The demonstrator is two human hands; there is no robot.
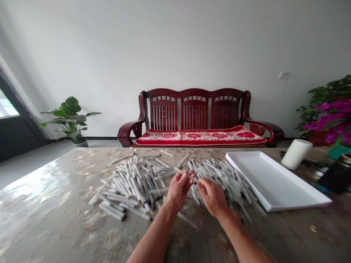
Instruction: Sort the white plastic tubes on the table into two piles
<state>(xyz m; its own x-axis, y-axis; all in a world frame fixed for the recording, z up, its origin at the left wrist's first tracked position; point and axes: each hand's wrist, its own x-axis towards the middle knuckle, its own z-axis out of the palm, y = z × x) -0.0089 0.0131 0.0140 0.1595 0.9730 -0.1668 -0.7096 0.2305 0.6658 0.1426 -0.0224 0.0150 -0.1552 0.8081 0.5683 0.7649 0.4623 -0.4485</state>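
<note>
A big heap of white pens and pen tubes (pixel 137 180) lies spread across the marble table (pixel 55 204). My left hand (pixel 178 190) is raised over the heap, its fingers pinched round a thin white pen (pixel 184 174) that points up and to the left. My right hand (pixel 212 195) sits close beside it, fingers curled, its fingertips meeting the same pen's near end. More pens (pixel 230 182) lie under and to the right of my hands.
A shallow white tray (pixel 274 182) rests on the table's right side. Behind it stand a white cylinder (pixel 296 154) and a dark jar (pixel 337 175). A red wooden bench (pixel 194 120), a potted plant (pixel 70 120) and pink flowers (pixel 329 117) are beyond the table.
</note>
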